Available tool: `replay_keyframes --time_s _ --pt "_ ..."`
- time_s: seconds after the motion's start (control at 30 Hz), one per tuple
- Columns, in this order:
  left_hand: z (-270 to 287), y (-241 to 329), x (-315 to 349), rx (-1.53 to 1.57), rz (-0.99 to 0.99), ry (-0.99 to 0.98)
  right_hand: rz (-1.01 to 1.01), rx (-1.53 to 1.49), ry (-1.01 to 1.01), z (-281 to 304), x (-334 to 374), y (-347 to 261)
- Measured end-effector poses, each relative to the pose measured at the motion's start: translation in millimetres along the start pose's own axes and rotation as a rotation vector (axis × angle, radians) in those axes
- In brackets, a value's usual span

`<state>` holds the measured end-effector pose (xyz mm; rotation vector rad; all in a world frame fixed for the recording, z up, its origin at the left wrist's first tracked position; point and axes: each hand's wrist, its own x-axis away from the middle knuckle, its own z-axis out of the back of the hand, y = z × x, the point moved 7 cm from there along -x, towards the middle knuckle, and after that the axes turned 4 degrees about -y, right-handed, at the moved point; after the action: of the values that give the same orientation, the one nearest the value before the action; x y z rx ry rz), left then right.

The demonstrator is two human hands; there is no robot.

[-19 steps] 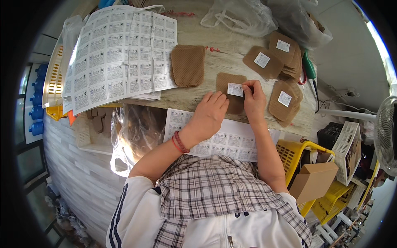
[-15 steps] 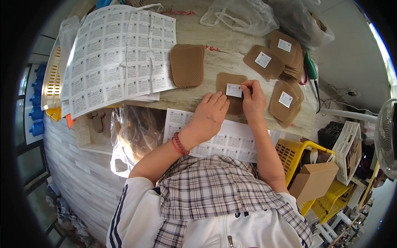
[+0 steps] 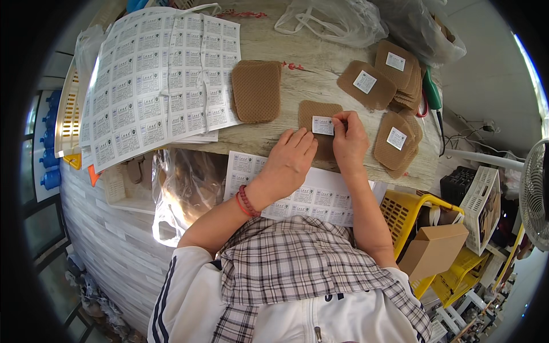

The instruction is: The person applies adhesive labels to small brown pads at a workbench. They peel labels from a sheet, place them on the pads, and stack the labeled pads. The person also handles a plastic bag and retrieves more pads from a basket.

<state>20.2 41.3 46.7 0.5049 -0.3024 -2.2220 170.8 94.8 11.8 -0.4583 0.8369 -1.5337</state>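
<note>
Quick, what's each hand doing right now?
Left hand: open, touching the brown, rounded rectangular, mesh-textured pad.
Right hand: closed, pinching the white rectangular printed label by its right edge.

White label (image 3: 322, 125) slightly farther left on pad (image 3: 325, 145)

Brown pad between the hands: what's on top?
A white label shows over the pad, its right end held by the right hand. That hand and the left hand hide parts of it; what's beneath can't be seen.

A rounded brown pad (image 3: 319, 108) is seemingly showing dots; a rectangular white paper label (image 3: 322, 125) is bearing dark print.
</note>
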Motion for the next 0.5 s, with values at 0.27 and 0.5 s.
replay_keyframes --time_s 0.27,0.5 --pt "2 2 -3 0.010 -0.007 -0.039 0.048 0.036 0.024 2 1 -7" --pt "4 12 -5 -0.131 -0.023 -0.139 0.097 0.076 0.054 2 3 -11"
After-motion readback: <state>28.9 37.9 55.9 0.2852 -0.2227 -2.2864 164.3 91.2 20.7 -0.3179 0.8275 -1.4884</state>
